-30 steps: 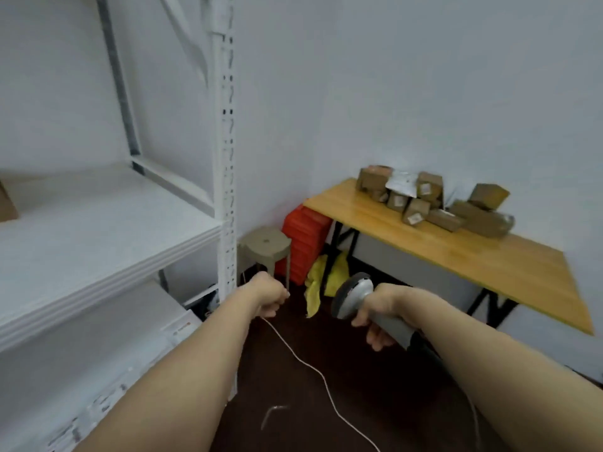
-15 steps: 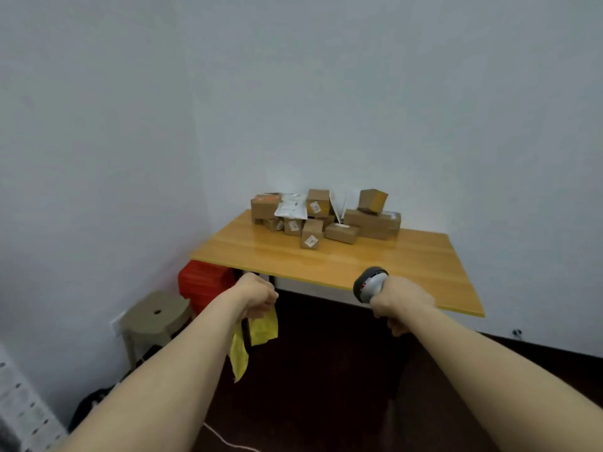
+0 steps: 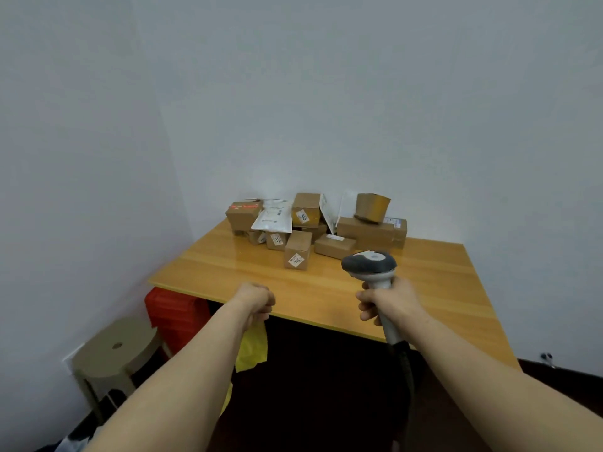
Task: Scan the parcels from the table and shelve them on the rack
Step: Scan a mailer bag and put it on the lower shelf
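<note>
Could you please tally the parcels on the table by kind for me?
Brown boxes: 9
White mailers: 2
Total: 11 in view; more may be hidden behind these.

Fig. The person's two arms, seen from the head camera. (a) Left forearm (image 3: 182,370), entering from 7 o'clock: bare over its whole visible length, broad at the frame edge and tapering to the wrist. (b) Left hand (image 3: 257,300), at 7 o'clock from the frame's centre: bare, its knuckles a rounded ridge. (c) Right forearm (image 3: 473,363), entering from 4 o'clock: likewise bare, tapering to the wrist. (d) Right hand (image 3: 388,300), between 4 and 5 o'clock: bare, its back and thumb showing
</note>
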Motion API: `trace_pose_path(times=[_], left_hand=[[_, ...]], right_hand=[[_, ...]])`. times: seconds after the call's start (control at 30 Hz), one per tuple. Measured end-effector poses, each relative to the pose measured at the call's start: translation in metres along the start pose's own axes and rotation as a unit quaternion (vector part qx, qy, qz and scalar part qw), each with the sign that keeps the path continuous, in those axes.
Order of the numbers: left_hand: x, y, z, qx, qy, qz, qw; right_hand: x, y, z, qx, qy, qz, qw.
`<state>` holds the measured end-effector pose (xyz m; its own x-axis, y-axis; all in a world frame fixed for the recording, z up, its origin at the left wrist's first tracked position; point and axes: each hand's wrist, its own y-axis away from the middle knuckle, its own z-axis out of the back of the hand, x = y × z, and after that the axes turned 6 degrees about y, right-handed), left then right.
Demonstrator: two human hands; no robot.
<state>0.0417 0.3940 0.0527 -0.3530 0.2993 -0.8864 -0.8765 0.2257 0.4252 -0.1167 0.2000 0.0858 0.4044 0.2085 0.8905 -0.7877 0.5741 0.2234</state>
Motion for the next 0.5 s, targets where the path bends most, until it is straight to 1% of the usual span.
trace_pose_path(times=[0.1,0.27,0.37,0.43,0.5], left_hand=[[-0.016,-0.064,-0.008,-0.033,0.053,0.012,0.998],[-0.054,-0.2,-0.028,-0.038,0.14,0.027,0.989],[-0.076,-0.277,-0.038,-0.041,0.155,0.055,0.986],[-0.089,-0.321,-0.042,-0.05,0.147,0.079,0.985],[-0.104,-0.361,-0.044,-0.056,0.171,0.09,0.98]], right_hand=[[0.004,-0.051,-0.007,0.006,-0.026,-0.018,0.999],[0.015,-0.16,-0.029,0.002,-0.038,-0.043,0.998],[0.028,-0.232,-0.047,-0.013,-0.029,-0.052,0.998],[0.039,-0.272,-0.059,-0.01,-0.025,-0.062,0.998],[0.048,-0.311,-0.069,-0.001,-0.018,-0.071,0.997]])
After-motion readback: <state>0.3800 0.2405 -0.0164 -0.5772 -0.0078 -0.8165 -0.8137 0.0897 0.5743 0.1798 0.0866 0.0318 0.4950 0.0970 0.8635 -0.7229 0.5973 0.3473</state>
